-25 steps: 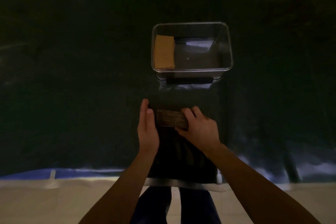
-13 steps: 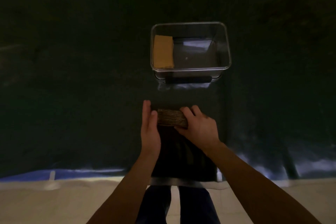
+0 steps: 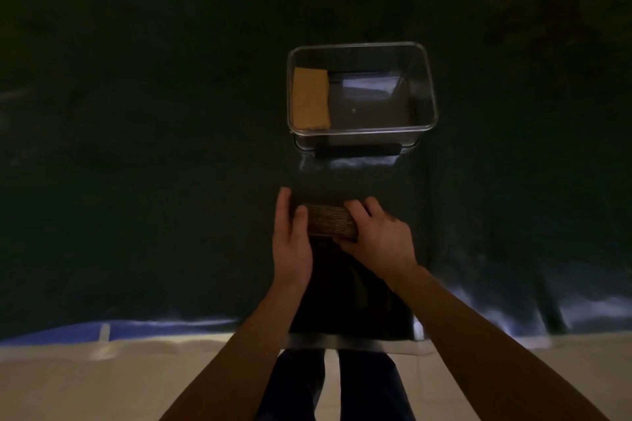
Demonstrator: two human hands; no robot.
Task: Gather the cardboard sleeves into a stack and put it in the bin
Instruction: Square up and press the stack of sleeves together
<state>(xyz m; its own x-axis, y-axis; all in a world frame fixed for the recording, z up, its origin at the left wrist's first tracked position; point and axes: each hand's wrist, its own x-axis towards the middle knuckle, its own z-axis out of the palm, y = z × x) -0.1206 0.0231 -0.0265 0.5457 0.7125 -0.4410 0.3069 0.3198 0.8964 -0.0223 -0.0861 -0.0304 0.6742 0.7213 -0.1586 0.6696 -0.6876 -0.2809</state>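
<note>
Squaring-up step, by the look of it: a stack of cardboard sleeves (image 3: 331,223) on the dark table cover (image 3: 136,181), close to the near edge, pressed between two hands. Left hand (image 3: 291,243) flat and upright against the stack's left end, fingers straight, thumb touching the near face, more a pushing palm than a closed grasp. Right hand (image 3: 378,239) draped over the stack's right end, fingers curled onto the top and far side, thumb side low against the near face; a partial clasp, though whether tight enough to lift, impossible to tell in this dim light. Stack itself lying on its side, ribbed edges toward the camera, apparently resting on the cover rather than raised. Straight ahead and well apart from the hands, a clear plastic bin (image 3: 431,89) with a dark handle (image 3: 357,150) on its near side; inside, against the left wall, one tan cardboard piece (image 3: 310,98), the remainder of the floor bare. Gathering seemingly finished, transfer not yet begun. Next move, as a judgement: firm squeeze from both ends, lift clear of the cover, carry forward over the near rim, lower into the open right part. Likely trouble: middle sleeves slipping out under weak end pressure.
</note>
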